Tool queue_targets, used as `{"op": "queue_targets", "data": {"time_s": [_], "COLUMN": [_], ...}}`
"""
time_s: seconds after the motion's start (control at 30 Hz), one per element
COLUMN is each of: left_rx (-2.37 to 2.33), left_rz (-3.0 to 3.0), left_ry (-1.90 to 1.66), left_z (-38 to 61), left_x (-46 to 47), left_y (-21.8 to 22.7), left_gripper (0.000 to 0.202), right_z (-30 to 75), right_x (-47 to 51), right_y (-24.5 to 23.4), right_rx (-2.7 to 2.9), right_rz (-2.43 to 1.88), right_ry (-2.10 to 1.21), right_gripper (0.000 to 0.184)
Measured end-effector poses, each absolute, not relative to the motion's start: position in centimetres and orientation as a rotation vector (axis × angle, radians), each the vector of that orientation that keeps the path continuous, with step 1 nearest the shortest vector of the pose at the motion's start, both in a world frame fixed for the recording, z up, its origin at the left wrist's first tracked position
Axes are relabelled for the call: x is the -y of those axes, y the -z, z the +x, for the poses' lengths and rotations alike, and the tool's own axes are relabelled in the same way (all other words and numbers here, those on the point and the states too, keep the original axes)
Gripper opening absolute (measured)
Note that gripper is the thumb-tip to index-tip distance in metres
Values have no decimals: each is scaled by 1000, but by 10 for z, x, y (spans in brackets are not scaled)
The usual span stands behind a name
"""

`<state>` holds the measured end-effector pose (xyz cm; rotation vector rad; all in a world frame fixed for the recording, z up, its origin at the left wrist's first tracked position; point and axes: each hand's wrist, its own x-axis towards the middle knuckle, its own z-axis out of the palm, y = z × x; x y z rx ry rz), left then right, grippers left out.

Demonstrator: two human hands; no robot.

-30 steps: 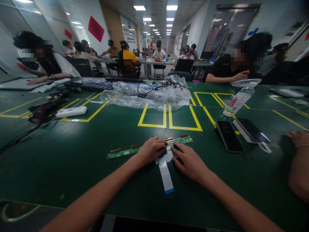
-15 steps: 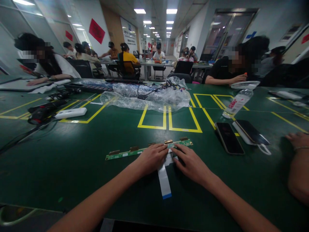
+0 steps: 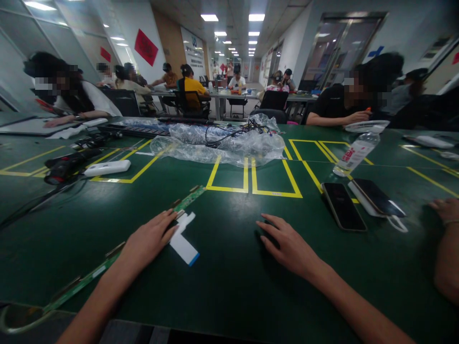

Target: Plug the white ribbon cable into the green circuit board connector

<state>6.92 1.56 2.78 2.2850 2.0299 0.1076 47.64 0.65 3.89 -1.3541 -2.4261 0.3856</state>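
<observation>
A long, narrow green circuit board (image 3: 189, 198) lies slantwise on the green table, its near end reaching the front edge at the left. My left hand (image 3: 147, 242) is closed on its middle, with hand and forearm covering part of the strip. Beside those fingertips a white flat ribbon cable (image 3: 183, 247) with a blue end sticks out from the board towards the right. My right hand (image 3: 285, 242) is over the bare table surface, fingers apart and holding nothing, well away from the board.
Clear plastic wrap (image 3: 222, 145) with black cables lies across the table's middle. To the right are a phone (image 3: 344, 206), a second phone (image 3: 378, 197) and a tilted bottle (image 3: 356, 153). A white device (image 3: 107, 167) lies left. Another person's arm (image 3: 446, 248) rests at far right.
The circuit board has moved left and turned from nearly crosswise to a steep slant, my left hand going with it. My right hand has come off the board and ribbon cable.
</observation>
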Motion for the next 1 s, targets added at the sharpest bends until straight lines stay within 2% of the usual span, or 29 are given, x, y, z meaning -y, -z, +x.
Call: {"op": "queue_targets", "data": {"time_s": [0.2,0.6,0.83,1.0], "left_rx": [-2308,-2299,-2318,-1932], "left_rz": [1992,1979,2142,2423], "left_ry": [-78,-82,-220,-233], "left_z": [-1,-5,5,46], "left_x": [-5,-18,-17,-17], "left_y": [-13,-8,-4,-7], "left_gripper": [69,89,78,64], "right_z": [474,467,472,477], "right_x": [-5,0,-1,2], "right_y": [-41,-42,-43,-51], "right_rx": [2442,2471,2456,2452], "right_rz": [-1397,-1410,-1393,-1410], "right_ry": [-432,-448,-436,-459], "right_gripper": [44,45,44,44]}}
